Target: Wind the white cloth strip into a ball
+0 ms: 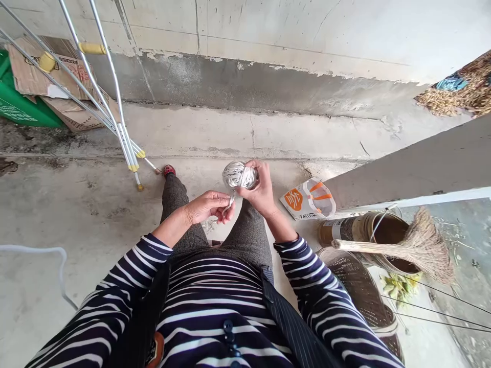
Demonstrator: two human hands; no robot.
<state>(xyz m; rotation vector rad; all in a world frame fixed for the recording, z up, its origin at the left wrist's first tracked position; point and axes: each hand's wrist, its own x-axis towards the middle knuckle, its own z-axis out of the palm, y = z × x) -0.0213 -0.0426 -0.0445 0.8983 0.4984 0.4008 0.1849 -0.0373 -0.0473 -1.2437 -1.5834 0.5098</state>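
A wound ball of white, dark-flecked strip or yarn point(235, 175) is held above my knees. My right hand point(262, 188) grips it from the right side, thumb below and fingers over the top. Just left of and below the ball, my left hand point(210, 205) pinches the loose end of the same white strand point(231, 200) between thumb and fingers. A short stretch of strand runs between that pinch and the ball. The fibre's exact material is too small to tell.
Metal crutches point(115, 117) lean at the left by cardboard boxes point(57, 76) and a green bin point(23, 102). On the right are a paper bag point(293, 202), a bucket point(356, 225), a straw broom point(425, 245) and a wicker basket point(353, 286). A wall point(245, 76) stands ahead.
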